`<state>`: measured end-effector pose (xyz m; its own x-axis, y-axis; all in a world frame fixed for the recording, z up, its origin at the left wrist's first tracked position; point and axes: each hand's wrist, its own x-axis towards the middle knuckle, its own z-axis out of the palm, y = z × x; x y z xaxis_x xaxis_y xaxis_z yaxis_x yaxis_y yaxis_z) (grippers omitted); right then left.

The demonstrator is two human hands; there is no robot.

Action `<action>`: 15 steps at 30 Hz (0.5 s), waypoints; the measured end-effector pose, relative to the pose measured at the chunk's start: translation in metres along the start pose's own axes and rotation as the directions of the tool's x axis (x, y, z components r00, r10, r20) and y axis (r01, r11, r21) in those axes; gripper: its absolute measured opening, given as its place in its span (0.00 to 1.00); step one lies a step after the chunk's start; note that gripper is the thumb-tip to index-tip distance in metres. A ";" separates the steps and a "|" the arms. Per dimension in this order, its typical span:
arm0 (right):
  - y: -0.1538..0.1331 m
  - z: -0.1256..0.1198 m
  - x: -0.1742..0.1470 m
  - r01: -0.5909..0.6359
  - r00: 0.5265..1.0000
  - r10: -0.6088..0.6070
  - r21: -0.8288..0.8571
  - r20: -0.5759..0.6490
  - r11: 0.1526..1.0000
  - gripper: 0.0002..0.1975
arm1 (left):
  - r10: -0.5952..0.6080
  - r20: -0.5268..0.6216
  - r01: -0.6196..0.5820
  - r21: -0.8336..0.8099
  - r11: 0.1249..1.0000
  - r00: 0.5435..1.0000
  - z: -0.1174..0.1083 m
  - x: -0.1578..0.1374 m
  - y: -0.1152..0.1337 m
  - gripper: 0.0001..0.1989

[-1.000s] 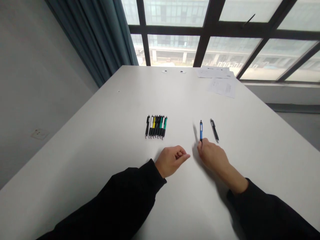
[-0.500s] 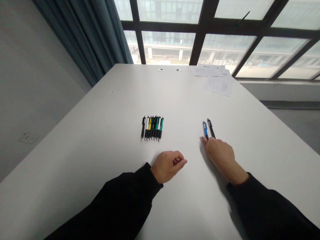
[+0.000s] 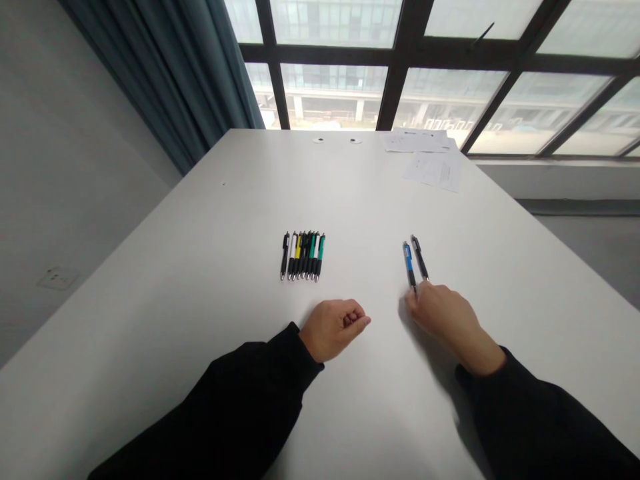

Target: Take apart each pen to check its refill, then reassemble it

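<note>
A slim, smooth, straight blue pen (image 3: 409,262) extends ahead of the fingers of your right hand (image 3: 445,313) (pinched or merely touched, I can't tell), clicker pointing away, long axis tilting slightly left; your left hand (image 3: 331,330) curls loosely closed.

Seemingly an office; white table (image 3: 360,213), printed papers (image 3: 433,171), ballpoint pens (image 3: 304,256), large window (image 3: 450,90)

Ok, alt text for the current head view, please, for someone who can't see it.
The right hand is at the near ends of a blue pen and a black pen on a white table. The left hand, loosely curled, is this side of a row of mixed-colour pens.
</note>
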<state>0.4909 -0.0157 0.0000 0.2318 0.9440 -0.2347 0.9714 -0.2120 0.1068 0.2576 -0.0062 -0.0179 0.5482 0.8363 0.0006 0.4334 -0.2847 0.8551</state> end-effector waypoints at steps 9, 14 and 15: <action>0.005 0.004 0.010 0.020 1.000 -0.020 0.019 -0.018 1.000 0.15 | -0.014 0.013 0.014 0.007 1.000 1.000 0.000 0.000 0.000 0.12; 0.006 0.004 0.013 0.007 1.000 -0.006 0.034 -0.009 0.999 0.17 | -0.008 0.017 0.007 0.008 1.000 1.000 -0.001 0.000 0.000 0.12; 0.006 0.004 0.014 0.008 1.000 -0.008 0.034 -0.003 0.999 0.17 | -0.006 0.019 0.006 0.007 1.000 1.000 -0.001 0.000 0.000 0.12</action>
<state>0.5006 -0.0052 -0.0068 0.2242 0.9465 -0.2322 0.9744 -0.2132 0.0718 0.2569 -0.0061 -0.0170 0.5591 0.8290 -0.0145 0.4413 -0.2828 0.8517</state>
